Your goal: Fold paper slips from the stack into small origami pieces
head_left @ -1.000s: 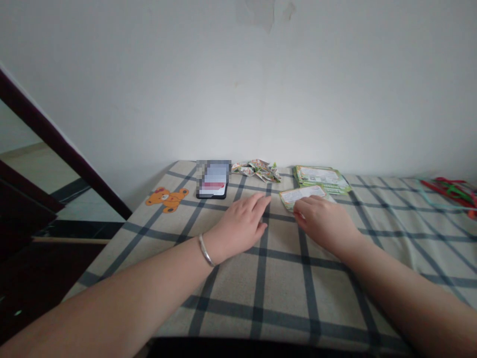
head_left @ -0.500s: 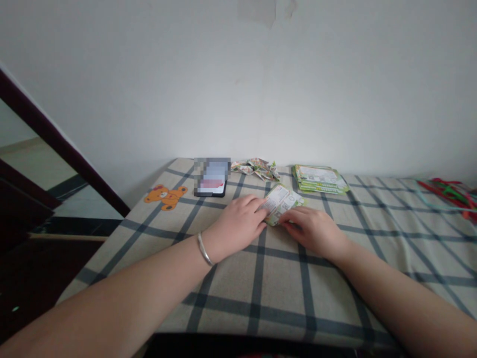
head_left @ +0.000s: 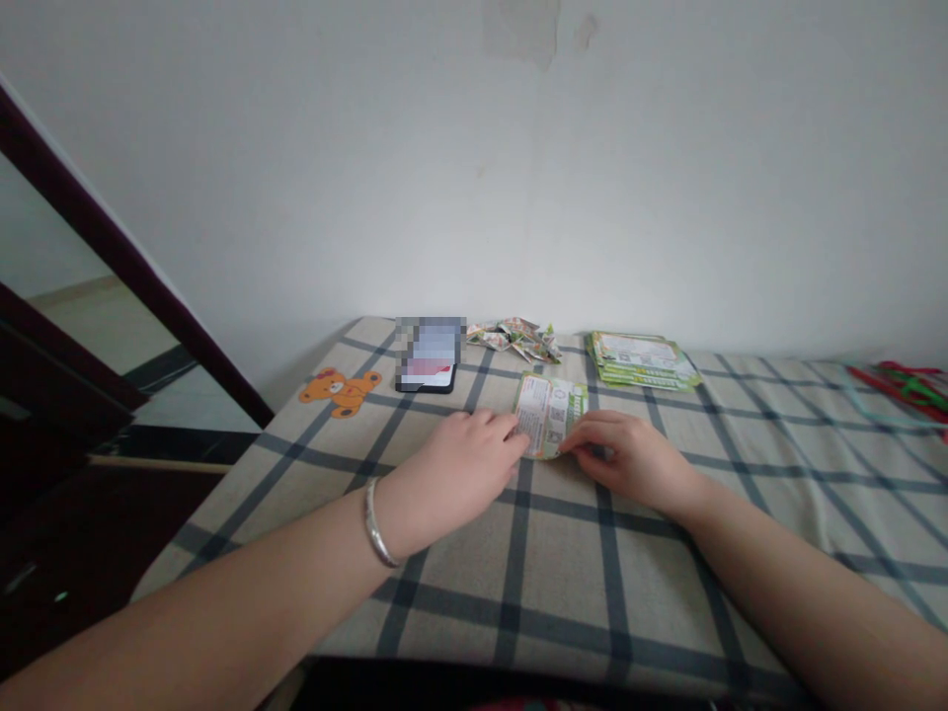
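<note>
A green-and-white printed paper card [head_left: 549,413] lies on the checked tablecloth [head_left: 563,553] in front of me, its long side pointing away. My left hand [head_left: 459,469] pinches its near left edge with curled fingers. My right hand [head_left: 629,459] pinches its near right corner. A silver bangle sits on my left wrist. Both forearms rest over the cloth.
A stack of the same cards [head_left: 641,357] lies behind to the right. A small heap of folded paper pieces [head_left: 518,339] and a phone [head_left: 428,355] lie near the wall. A bear print [head_left: 339,387] marks the cloth at left; red and green strips [head_left: 908,385] lie far right.
The right hand drew one card from beside the stack toward the middle and turned it lengthwise. The left hand closed onto its left edge. The view shifted slightly.
</note>
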`<state>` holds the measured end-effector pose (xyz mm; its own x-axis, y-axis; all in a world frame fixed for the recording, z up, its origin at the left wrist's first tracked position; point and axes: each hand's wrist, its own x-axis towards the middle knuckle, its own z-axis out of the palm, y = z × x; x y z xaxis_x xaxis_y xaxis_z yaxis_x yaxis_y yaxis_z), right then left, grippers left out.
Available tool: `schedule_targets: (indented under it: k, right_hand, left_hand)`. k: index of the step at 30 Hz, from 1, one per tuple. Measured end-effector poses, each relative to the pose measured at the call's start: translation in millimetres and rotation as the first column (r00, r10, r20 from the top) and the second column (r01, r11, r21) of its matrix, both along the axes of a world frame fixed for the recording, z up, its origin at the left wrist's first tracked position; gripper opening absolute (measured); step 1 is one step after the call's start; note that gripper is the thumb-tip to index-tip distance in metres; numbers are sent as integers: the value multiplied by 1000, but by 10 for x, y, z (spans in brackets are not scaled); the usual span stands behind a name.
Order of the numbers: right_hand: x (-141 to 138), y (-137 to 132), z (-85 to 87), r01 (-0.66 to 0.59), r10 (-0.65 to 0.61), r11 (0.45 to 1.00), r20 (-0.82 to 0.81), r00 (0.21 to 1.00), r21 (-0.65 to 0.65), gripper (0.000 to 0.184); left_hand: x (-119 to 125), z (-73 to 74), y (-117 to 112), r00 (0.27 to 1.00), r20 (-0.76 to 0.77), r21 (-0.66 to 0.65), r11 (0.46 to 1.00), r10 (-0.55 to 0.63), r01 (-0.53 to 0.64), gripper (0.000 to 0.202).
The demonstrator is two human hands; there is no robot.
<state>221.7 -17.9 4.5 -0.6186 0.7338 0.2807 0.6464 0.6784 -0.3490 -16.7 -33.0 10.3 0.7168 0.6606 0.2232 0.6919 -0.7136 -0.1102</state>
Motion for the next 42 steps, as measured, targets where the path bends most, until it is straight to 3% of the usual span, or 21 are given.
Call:
schedule_targets:
  k: [7,13,24,31,35,42]
  right_hand:
    - [30,22,-18,17,-19,999,-49,999,-39,12]
    - [57,31,-9,-54,51,996,-40,998,-68,13]
    - [46,-22,30,-34,33,999,129,991,9,13]
    - [-9,-34,51,-68,55,996,192,980,64,11]
    - [-13,-35,50,-27,5,995,225,974,93,15]
    - [30,-27,82,-60,63,998,151,986,-23,16]
  left_hand:
    - [49,-5,62,999,-10,-4,999,-39,39,16]
    - [115,-28,49,1000,-19,18,1000,-3,4,5]
    - [55,-79,115,997,29,62,996,-72,70,8]
    - [60,-130,161,988,152,32,999,-38,34,14]
    - [61,-154,186,971,238,-39,998,-33,44,16]
    - [37,-179,180,934,350,-129,984,-69,121,15]
